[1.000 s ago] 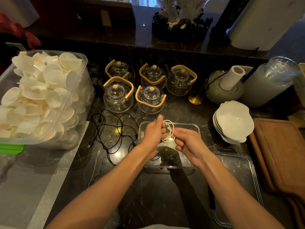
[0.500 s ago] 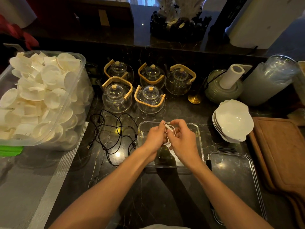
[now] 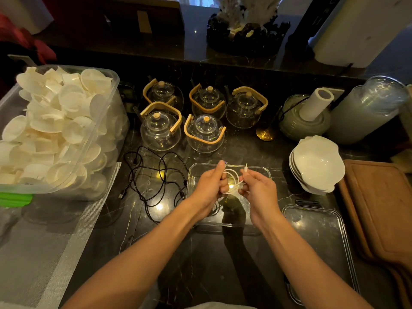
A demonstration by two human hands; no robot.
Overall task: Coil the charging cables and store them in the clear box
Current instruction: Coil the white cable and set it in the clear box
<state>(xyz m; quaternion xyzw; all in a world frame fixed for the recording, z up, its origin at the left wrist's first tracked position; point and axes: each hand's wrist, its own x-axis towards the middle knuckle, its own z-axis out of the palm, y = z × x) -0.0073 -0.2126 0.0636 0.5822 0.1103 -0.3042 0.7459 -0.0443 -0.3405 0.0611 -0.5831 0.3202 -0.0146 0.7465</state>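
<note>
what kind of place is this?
Probably a cafe or restaurant service counter, or a well-stocked kitchen: five glass teapots, a stack of white bowls, a bin of white cups and wooden boards on dark marble.

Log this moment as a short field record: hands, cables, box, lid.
left hand: holds the white cable coil
right hand: pinches the cable's free end, plug tip up
black cables: loose tangle on the counter, left of the box
clear box: open, under both hands
lid: flat on the counter, right of the box
</note>
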